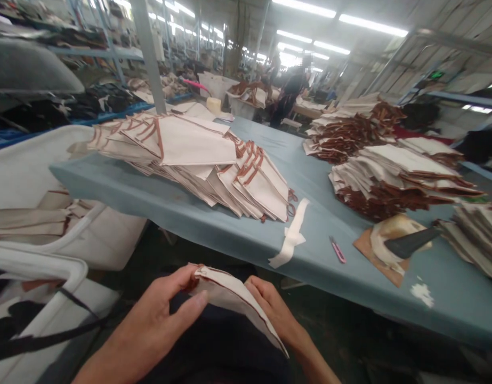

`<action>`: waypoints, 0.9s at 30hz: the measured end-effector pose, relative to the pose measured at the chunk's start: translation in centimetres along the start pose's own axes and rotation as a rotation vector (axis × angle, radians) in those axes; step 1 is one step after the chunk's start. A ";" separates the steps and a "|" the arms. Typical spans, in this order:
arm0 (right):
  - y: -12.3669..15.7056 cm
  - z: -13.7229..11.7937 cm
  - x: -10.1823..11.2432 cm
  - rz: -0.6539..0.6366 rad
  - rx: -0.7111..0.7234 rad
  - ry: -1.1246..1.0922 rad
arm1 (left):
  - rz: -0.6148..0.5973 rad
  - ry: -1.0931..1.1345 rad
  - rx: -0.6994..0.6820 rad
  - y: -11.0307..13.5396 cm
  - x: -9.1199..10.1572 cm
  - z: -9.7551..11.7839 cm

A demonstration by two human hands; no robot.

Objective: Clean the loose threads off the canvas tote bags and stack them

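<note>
Close to my body, in front of the table edge, I hold a cream fabric piece with brown trim (233, 292). My left hand (161, 309) pinches its left corner between thumb and fingers. At the far side of the piece, my right hand (275, 306) grips the edge with curled fingers. The fabric bends in a curve between the two hands. Beyond it, a fanned pile of similar cream pieces with brown edging (198, 144) lies on the blue-covered table (230, 234).
Pink-handled thread snips (337, 250), a cream fabric strip (293, 234) and a cone-shaped dark tool on a brown board (409, 242) lie on the table. More stacks (389, 176) stand right. White bins (110, 234) flank the left. A person (288, 96) stands far back.
</note>
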State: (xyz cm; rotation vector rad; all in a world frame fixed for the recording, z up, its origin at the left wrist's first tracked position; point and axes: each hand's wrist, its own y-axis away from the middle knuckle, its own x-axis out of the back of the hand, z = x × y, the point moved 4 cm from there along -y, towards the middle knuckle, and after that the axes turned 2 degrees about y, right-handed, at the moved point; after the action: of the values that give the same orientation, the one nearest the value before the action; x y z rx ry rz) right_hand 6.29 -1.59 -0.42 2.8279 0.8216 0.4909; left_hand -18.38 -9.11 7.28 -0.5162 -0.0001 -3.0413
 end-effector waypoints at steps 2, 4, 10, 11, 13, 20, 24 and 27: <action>0.2 -0.3 0.6 -0.012 0.012 0.049 | -0.050 0.026 0.047 0.5 -0.3 -0.1; 0.4 -1.1 1.2 0.024 0.025 0.090 | -0.058 0.028 0.059 1.0 -0.7 0.0; 1.3 -7.4 0.2 -0.068 0.200 -0.104 | -0.045 -0.083 -0.010 1.9 -1.5 1.6; 1.5 -8.5 -0.4 -0.132 0.211 -0.119 | -0.052 -0.084 -0.022 1.9 -1.6 1.8; 1.6 -9.9 -1.4 -0.236 0.180 -0.137 | -0.047 -0.084 -0.042 2.0 -1.7 2.3; 1.0 -8.9 -3.2 -0.479 0.000 -0.418 | -0.051 -0.091 -0.070 1.7 -1.5 3.1; 0.7 -8.0 -3.7 -0.544 -0.037 -0.488 | -0.171 -0.105 -0.057 1.4 -1.2 3.1; 0.7 -7.9 -4.0 -0.582 -0.059 -0.503 | -0.236 -0.119 -0.068 1.4 -1.0 3.0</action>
State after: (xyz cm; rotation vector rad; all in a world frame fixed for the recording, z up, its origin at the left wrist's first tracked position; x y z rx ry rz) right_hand 0.67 -3.95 6.06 2.3184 1.3832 -0.2609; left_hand -16.38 -10.42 9.82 -0.7521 0.0396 -3.2420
